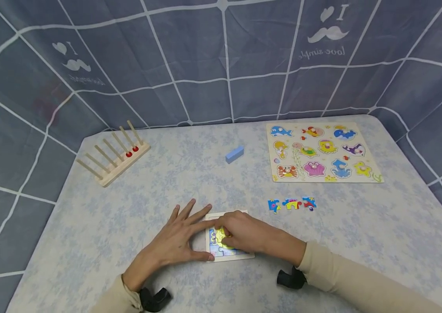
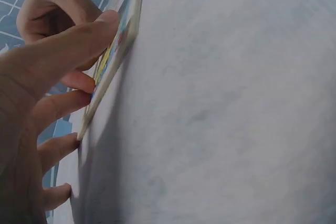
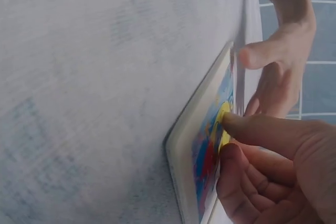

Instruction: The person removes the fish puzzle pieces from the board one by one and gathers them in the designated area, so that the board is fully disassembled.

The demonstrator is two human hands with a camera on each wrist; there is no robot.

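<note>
A small jigsaw puzzle in a pale wooden frame (image 1: 230,259) lies flat on the table, its pieces blue and yellow. My left hand (image 1: 174,241) is spread at its left side, thumb at the near left corner and index finger reaching to the upper left part. Over the puzzle's right part is my right hand (image 1: 243,230), fingers curled and covering much of the picture. In the right wrist view its thumb and index finger pinch at a yellow puzzle piece (image 3: 224,114) within the frame. Three loose puzzle pieces (image 1: 292,204) lie in a row beyond my right hand.
At the back right lies a wooden peg board (image 1: 297,161) with sea animals. A blue block (image 1: 234,154) sits at the back middle. On the left stands a wooden peg rack (image 1: 121,170) with two red beads. Grey-blue curtains (image 1: 205,52) enclose the table's far side.
</note>
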